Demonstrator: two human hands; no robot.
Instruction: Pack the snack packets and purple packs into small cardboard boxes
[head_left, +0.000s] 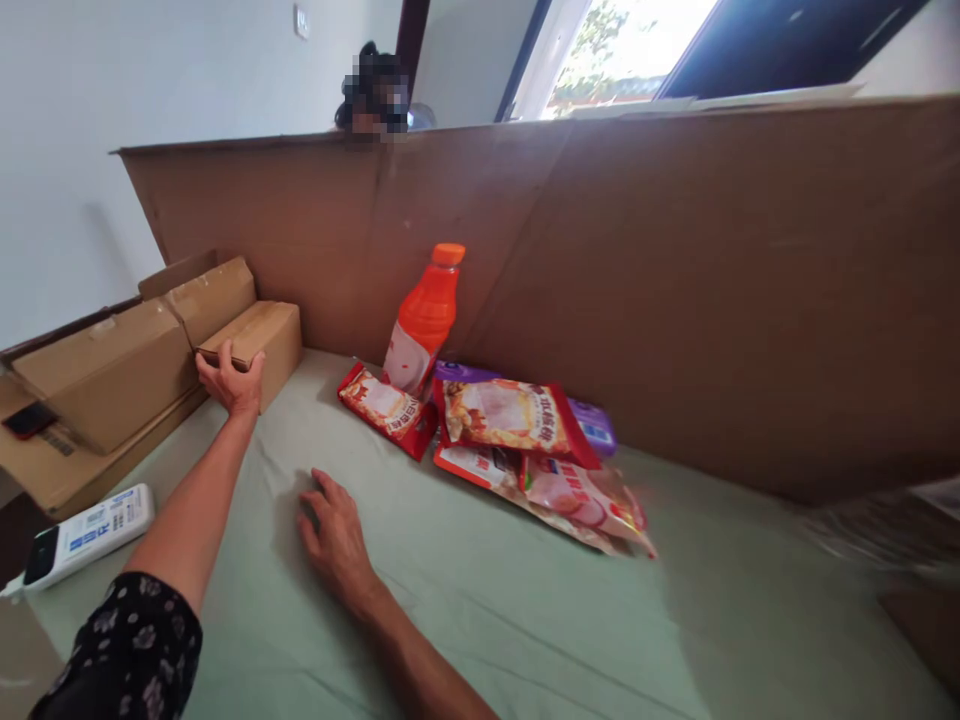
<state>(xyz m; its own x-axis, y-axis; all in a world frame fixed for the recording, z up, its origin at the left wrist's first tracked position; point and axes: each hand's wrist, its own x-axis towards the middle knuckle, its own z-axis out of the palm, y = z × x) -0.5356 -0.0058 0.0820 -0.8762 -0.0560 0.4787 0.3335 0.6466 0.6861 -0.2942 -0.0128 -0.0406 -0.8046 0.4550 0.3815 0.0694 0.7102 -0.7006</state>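
Note:
My left hand (234,382) reaches forward and grips the near end of a small closed cardboard box (281,345), thumb and fingers spread across its edge. My right hand (335,535) lies low over the pale green cloth (480,640), its fingers loosely apart and nothing in them. To its upper right is a red and cream snack packet (382,405). Behind that packet, an orange drink bottle (427,315) leans to the right. Several more snack packets are piled beside it, topped by a red-ended one (510,412), with a pink one (585,495) and a purple one (596,428) partly covered.
A tall cardboard panel (675,290) stands along the back. Larger cardboard boxes (112,370) stand at the left, with a white device with a dark screen (90,535) in front. A person's head (373,90) shows above the panel. Clear plastic wrapping (885,525) is at the right.

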